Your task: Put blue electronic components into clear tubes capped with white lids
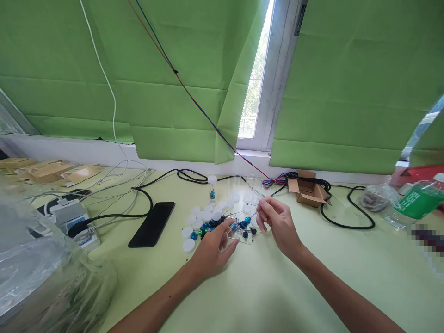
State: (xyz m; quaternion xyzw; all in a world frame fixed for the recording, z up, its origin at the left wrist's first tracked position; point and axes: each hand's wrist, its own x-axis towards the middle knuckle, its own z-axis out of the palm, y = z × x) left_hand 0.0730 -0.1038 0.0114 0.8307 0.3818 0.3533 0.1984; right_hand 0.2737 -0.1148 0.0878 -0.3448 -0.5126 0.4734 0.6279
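My right hand [277, 222] is closed in a pinch beside a loose pile. Its fingertips appear to grip a thin metal pin with a blue beaded end [245, 223], which points left over the pile. My left hand [217, 245] reaches over the pile from the front, thumb and index finger apart near the blue end. Blue, black and green beaded pieces lie partly under the left fingers, among them a black piece [245, 235]. White round caps [189, 245] spread along the pile's left side. Behind stands an upright clear tube with a white cap [212, 189] and a blue piece inside.
Several clear open tubes [237, 187] stand behind the pile. A black phone [151, 224] and a power strip [78, 226] lie left, near a clear plastic bag [45, 273]. A cardboard box [308, 190], black cable [347, 226] and green-labelled bottle [416, 201] are right.
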